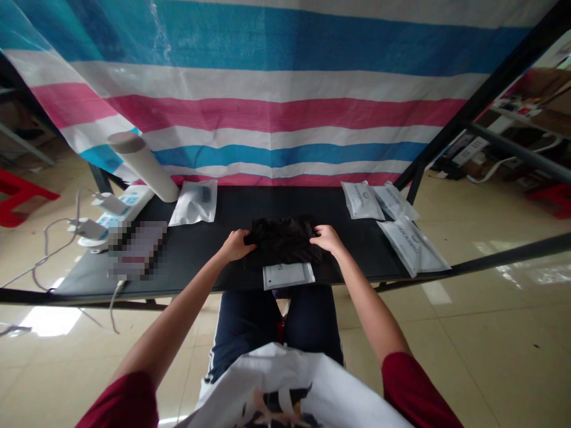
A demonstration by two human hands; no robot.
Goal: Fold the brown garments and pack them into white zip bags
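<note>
A crumpled black cloth (285, 238) lies on the dark table in front of me; I cannot make out what sort of garment or cover it is. My left hand (237, 245) pinches its left end between thumb and fingers. At the opposite end, my right hand (328, 239) grips the cloth in the same way. Just below the cloth, near the table's front edge, rests a white packet (289, 276) with dark lettering, its upper side partly covered by the cloth.
On the right lie several white printed pouches (413, 244). A silvery pouch (195, 202) lies back left, beside a white bottle (143, 165). Further left are a power strip (129, 208) with chargers and a phone (140, 249) on a cable. Striped sheeting (267, 83) hangs behind the table (232, 273).
</note>
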